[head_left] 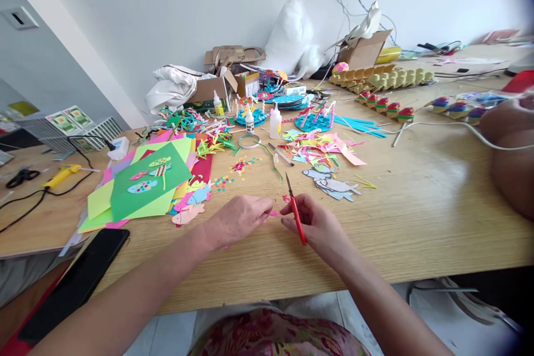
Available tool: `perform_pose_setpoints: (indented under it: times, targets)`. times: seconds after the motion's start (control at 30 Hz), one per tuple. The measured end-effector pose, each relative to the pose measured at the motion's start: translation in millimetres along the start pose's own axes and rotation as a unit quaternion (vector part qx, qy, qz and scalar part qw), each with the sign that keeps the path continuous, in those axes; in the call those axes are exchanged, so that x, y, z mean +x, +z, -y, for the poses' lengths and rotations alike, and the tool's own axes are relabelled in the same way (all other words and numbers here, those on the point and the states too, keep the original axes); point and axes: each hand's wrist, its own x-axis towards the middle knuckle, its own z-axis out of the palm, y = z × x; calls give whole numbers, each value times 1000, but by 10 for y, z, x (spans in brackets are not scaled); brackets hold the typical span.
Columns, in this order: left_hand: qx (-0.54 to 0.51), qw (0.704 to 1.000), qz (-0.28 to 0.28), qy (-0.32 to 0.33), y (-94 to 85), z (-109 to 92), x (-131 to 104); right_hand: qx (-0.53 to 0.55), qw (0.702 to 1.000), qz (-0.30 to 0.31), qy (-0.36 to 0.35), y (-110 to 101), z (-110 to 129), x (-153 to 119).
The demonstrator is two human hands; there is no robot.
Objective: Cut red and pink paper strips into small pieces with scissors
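Note:
My left hand (244,218) is closed in a pinch on a small pink paper piece (273,213) over the table. Facing it, my right hand (315,222) holds small red-handled scissors (296,214), with the blades pointing up and away from me. Its thumb and index finger reach toward the pink piece; whether they touch it I cannot tell. Tiny pink scraps (286,198) lie just beyond the hands. Behind them is a pile of coloured paper dots (240,166). To the right are grey paper fish (334,184), and to the left pink and blue paper fish (189,212).
Stacked coloured sheets (150,178) and a black phone (83,278) are on the left. Glue bottles (275,122), a pen (281,154), a tape ring (249,141) and paper strips (321,147) stand or lie farther back. Another person's arm (511,150) rests at the right.

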Motion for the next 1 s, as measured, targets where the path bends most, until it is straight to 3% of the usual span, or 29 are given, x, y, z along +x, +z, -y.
perform_pose_setpoints:
  times: [0.27,0.5,0.6,0.7,0.77,1.0]
  targets:
    - [-22,1000,2,-23,22,-68,59,-31,999,-8,-29,94,-30,117]
    - [-163,981,-54,-93,76,-97,127,-46,996,-57,-51,103,-20,85]
    - [-284,946,-72,-136,141,-70,146,-27,995,-75,-53,99,21,68]
    - [-447,874,-81,-174,205,-58,156,20,994,-97,-49,88,42,66]
    - [-505,841,-88,-174,242,-63,162,57,992,-101,-40,83,47,72]
    - [-519,828,-117,-175,275,-107,166,107,990,-94,-20,92,62,80]
